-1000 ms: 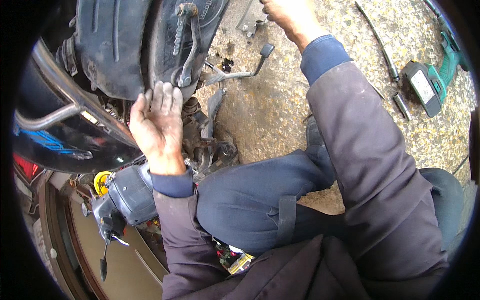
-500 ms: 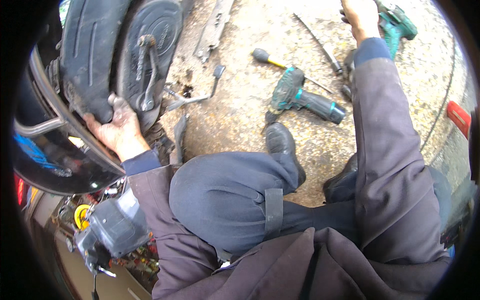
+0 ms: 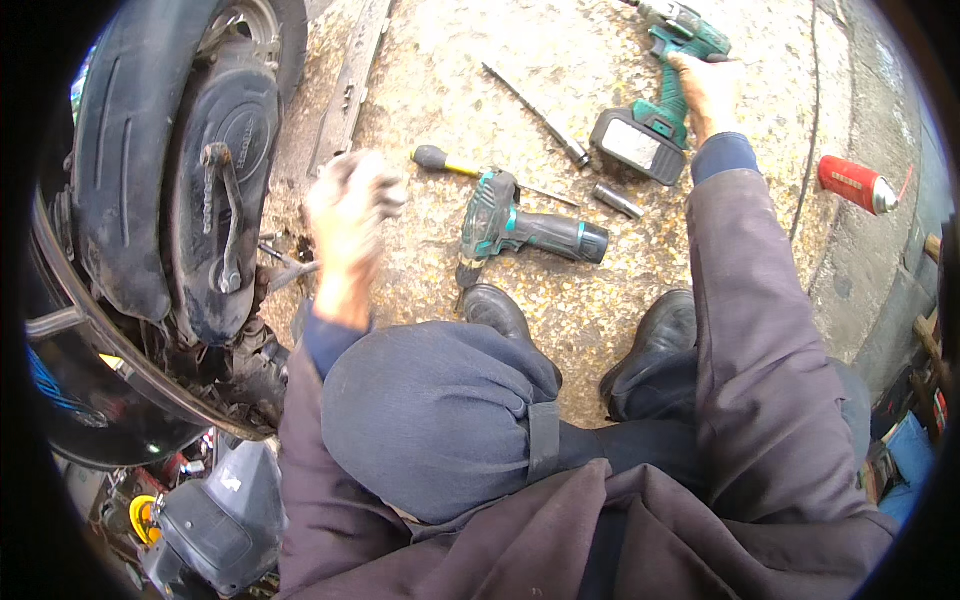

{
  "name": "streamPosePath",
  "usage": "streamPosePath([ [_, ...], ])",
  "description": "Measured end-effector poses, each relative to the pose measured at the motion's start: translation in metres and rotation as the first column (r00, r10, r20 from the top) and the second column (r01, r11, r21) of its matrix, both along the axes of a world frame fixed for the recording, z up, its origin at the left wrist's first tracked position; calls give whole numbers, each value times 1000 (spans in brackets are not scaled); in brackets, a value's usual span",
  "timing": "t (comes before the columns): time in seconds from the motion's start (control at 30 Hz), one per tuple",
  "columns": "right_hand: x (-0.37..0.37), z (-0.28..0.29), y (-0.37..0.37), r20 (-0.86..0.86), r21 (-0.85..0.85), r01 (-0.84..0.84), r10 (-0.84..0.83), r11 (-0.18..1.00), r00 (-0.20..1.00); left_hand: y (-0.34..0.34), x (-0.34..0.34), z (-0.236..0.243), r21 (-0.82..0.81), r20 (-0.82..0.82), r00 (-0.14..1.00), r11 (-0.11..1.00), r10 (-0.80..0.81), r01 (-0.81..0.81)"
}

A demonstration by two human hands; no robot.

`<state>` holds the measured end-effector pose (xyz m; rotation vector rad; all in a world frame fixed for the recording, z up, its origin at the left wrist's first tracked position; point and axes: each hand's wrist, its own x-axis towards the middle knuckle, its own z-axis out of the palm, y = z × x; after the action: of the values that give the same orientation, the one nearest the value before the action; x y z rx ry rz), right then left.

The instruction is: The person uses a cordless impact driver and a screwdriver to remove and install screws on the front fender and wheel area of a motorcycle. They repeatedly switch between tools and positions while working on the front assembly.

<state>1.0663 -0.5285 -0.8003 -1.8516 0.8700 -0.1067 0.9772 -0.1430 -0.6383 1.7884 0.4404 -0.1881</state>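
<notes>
My right hand (image 3: 706,92) is closed around the green handle of a cordless impact wrench (image 3: 672,112), whose dark battery end points toward me. My left hand (image 3: 352,215) is in the air beside the scooter, smeared by motion, so its fingers cannot be made out. Left of it is the scooter's black engine cover (image 3: 240,130) with a kick-start lever (image 3: 228,220). Between my hands lie a smaller teal and black cordless drill (image 3: 545,235), a screwdriver (image 3: 455,165) with a yellow and black handle, a long extension bar (image 3: 535,112) and a loose metal socket (image 3: 618,201).
A long, grimy metal strip (image 3: 352,85) lies on the speckled floor beyond my left hand. To the right is a red spray can (image 3: 850,183) on its side. My boots (image 3: 650,350) stand below the drill. Another grey machine (image 3: 220,520) is at lower left.
My left hand has let go of the black scooter part and moved right. My right hand has closed on the impact wrench's handle. The view has shifted right, showing the whole spray can.
</notes>
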Motion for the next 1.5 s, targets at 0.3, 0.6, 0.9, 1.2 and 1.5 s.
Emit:
streamPosePath([
  [0.3, -15, 22, 8, -45, 420, -88, 118, 903, 992, -78, 66, -120, 145, -287, 885, 896, -368, 420],
  [0.6, -120, 74, -21, -55, 628, -119, 196, 769, 979, -110, 84, -185, 639, -182, 926, 676, -330, 367],
  [0.9, -117, 161, -40, -387, -187, -850, 758, 493, 524, -116, 66, -153, -253, -309, 945, 967, -112, 32],
  [1.2, -78, 248, 19, -447, -242, -917, 802, 318, 396, -123, 22, -72, -693, -394, 893, 709, -216, -134],
  [1.5, -90, 220, 134, 106, 245, -734, 735, 633, 670, 12, 25, 46, -847, -128, 852, 391, 507, -360],
])
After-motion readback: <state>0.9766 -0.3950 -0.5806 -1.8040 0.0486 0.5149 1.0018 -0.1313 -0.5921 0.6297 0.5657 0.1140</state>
